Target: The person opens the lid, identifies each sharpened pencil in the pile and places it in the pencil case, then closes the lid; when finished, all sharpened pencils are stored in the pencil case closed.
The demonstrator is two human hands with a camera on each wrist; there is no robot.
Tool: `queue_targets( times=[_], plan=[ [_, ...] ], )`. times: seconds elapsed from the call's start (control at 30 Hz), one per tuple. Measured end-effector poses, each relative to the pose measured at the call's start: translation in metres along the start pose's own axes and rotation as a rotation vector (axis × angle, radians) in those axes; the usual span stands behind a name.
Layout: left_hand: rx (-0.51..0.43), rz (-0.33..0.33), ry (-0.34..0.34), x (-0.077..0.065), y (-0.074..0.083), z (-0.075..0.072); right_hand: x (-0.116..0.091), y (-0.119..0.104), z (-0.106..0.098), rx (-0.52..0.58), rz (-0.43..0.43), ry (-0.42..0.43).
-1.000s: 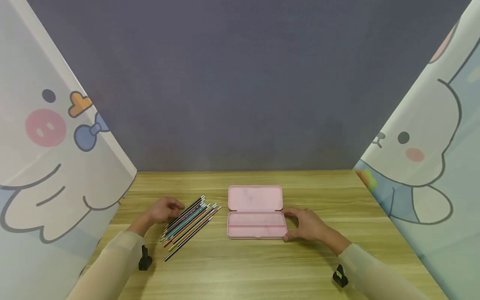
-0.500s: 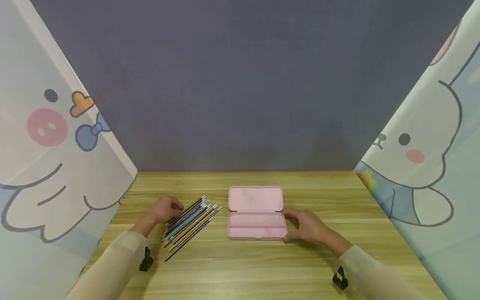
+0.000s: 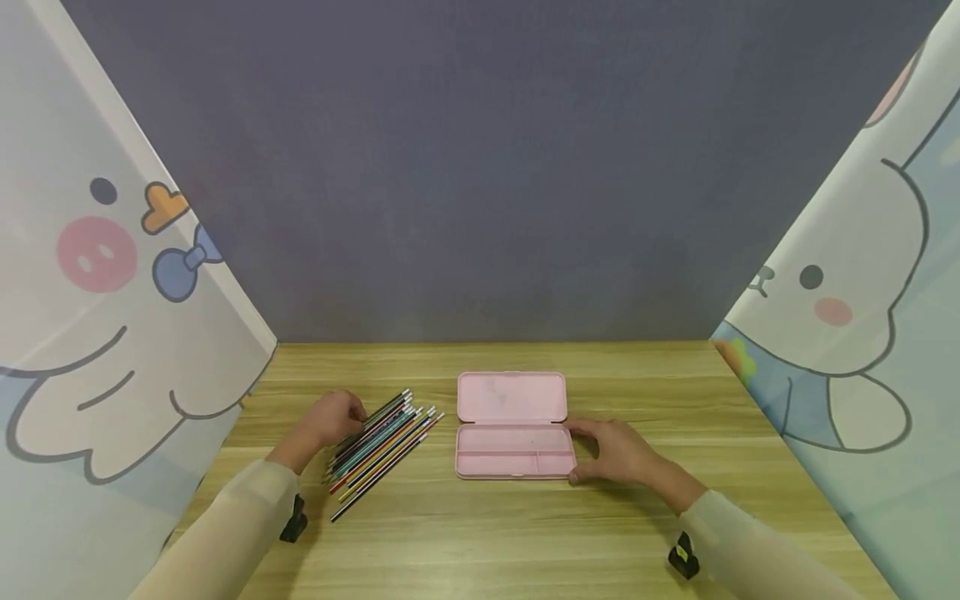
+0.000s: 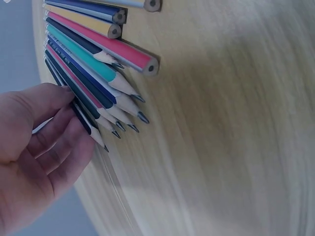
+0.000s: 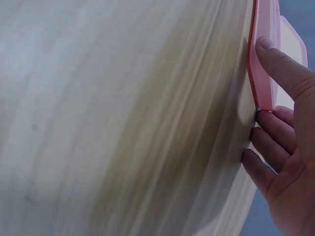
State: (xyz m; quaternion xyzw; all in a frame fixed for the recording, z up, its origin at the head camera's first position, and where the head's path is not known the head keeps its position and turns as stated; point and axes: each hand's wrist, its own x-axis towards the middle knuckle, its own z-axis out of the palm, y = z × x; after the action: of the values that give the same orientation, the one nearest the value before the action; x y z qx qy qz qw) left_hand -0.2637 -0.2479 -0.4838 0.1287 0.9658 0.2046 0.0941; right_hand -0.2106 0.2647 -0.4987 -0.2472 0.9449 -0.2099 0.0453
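Note:
A row of pencils lies slanted on the table at the left, in black, green, red, yellow and blue. My left hand is at the row's far left side. Seen from the left wrist, its thumb and fingers pinch a dark pencil at the outer edge, near the sharpened points of its neighbours. A pink pencil case lies with its lid raised back, its compartments bare. My right hand grips the case's right end, thumb on the front wall and fingers around the side.
Wooden table extends in front of the case and pencils. A grey partition rises behind, and cartoon-printed side panels stand left and right. Some pencils show flat, unsharpened ends toward the left wrist camera.
The left hand has moved slightly in toward the pencils, its fingers closing at the row's left edge. My right hand and the pencil case have stayed in place.

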Motion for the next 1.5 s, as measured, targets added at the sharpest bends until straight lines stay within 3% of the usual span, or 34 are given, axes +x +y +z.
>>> queue_targets(
  times=[0.47, 0.63, 0.73, 0.9, 1.13, 1.3, 1.5],
  plan=[
    [-0.047, 0.057, 0.037, 0.000, 0.006, -0.004, -0.001, 0.001, 0.001, 0.013, 0.009, 0.027],
    [-0.021, 0.123, 0.074, 0.006, 0.017, -0.011, -0.001, 0.000, 0.001, 0.005, 0.016, 0.026],
    [-0.016, 0.180, 0.054, 0.011, 0.032, -0.014, -0.002, 0.001, 0.001, 0.007, 0.024, 0.024],
    [-0.088, 0.250, -0.021, 0.021, 0.064, -0.010, -0.003, 0.000, 0.000, 0.011, 0.009, 0.031],
    [-0.183, 0.383, -0.130, 0.039, 0.106, 0.009, -0.002, 0.002, 0.000, 0.018, 0.029, 0.032],
    [-0.215, 0.443, -0.218, 0.053, 0.133, 0.024, -0.002, 0.004, 0.002, 0.013, 0.044, 0.032],
    [-0.219, 0.477, -0.265, 0.067, 0.157, 0.038, -0.001, 0.005, 0.004, 0.019, 0.045, 0.038]
  ],
)
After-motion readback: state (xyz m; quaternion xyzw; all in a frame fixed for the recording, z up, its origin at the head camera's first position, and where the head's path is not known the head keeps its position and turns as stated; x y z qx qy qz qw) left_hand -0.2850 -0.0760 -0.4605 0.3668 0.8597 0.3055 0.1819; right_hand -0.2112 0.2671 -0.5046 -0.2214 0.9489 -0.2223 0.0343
